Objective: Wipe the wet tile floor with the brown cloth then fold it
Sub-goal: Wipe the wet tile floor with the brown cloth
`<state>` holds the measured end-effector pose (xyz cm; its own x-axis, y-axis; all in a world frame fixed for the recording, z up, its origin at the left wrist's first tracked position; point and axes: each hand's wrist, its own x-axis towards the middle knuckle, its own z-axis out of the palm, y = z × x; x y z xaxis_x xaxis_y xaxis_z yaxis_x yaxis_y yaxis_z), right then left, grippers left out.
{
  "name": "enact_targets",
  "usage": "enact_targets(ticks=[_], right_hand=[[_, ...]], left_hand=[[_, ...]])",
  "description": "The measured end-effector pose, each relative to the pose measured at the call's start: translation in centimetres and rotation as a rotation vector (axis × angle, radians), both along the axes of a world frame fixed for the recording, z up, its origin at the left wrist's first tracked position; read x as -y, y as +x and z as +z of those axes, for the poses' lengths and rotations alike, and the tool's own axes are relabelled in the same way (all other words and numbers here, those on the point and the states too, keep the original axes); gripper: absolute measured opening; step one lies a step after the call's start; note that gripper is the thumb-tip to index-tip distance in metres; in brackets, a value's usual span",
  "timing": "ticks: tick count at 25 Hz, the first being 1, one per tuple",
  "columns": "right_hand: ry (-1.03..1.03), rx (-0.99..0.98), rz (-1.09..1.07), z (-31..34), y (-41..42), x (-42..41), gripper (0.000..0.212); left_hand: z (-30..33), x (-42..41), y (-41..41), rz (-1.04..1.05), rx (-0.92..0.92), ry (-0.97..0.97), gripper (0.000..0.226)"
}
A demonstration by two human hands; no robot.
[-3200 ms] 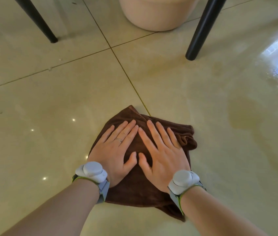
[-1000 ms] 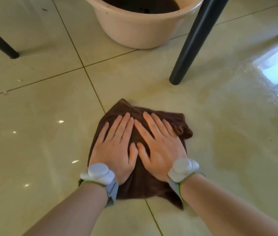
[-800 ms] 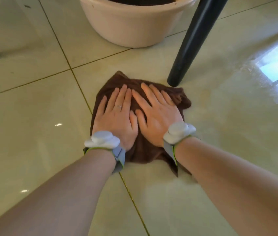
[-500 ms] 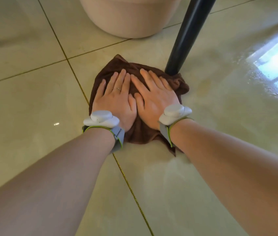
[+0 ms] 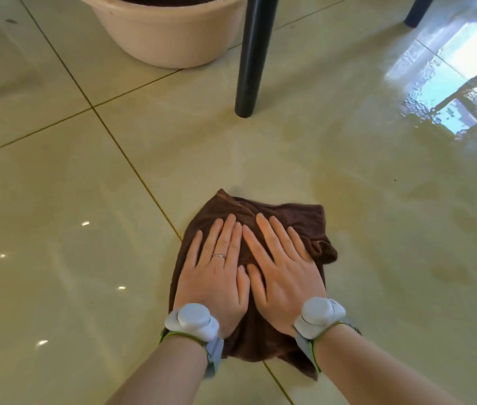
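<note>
Brown cloth (image 5: 304, 220) — nearer now, off the leg (image 5: 250, 54)

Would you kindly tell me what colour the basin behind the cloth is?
The basin is a pale pinkish beige, seen in the head view.

No text, label, brand, number or sign can be read anywhere.

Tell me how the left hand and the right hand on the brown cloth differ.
The left hand wears a ring; the right hand shows none. The left hand's fingers lie close together; the right hand's are spread. The right hand reaches the cloth's bunched right edge. Both press flat, side by side, on the brown cloth.
</note>
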<state>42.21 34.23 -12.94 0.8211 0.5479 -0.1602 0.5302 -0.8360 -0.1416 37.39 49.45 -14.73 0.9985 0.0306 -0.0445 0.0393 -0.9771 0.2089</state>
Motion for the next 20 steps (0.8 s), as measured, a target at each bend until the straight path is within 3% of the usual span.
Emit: enact_targets(ticks=[11,20], right_hand=[[0.039,0.086,-0.065,-1.0,12.5,0.3,0.062],[0.114,0.066,0.089,-1.1,22.0,1.3,0.062]], left_hand=[[-0.7,1.4,13.1,0.043,0.052,0.019,0.065],[-0.6,2.3,19.7,0.134,0.033,0.065,0.065]])
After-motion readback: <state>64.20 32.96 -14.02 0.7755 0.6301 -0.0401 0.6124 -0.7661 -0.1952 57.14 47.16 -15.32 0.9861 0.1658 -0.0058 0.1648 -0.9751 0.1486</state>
